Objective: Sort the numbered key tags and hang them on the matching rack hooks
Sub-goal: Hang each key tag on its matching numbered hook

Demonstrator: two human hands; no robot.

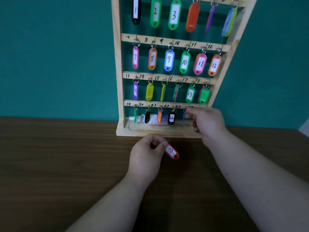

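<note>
The thin blue plastic tag (183, 117) could slip and drop to the bottom of the pale wooden rack (117, 64), because its ring is tiny. The right hand (207, 123) seems to pinch that ring at the bottom row's right end. The tag hangs under the fingertips. The left hand (145, 153) pinches the ring of the orange-red plastic tag (172, 153), which hangs beside it over the brown wooden table (66, 164), near the rack's front edge. A misread number would put it on the wrong hook.

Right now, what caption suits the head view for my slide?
Left hand pinches an orange tag over the table; right hand reaches a blue tag on the bottom row of the wooden rack.
</note>
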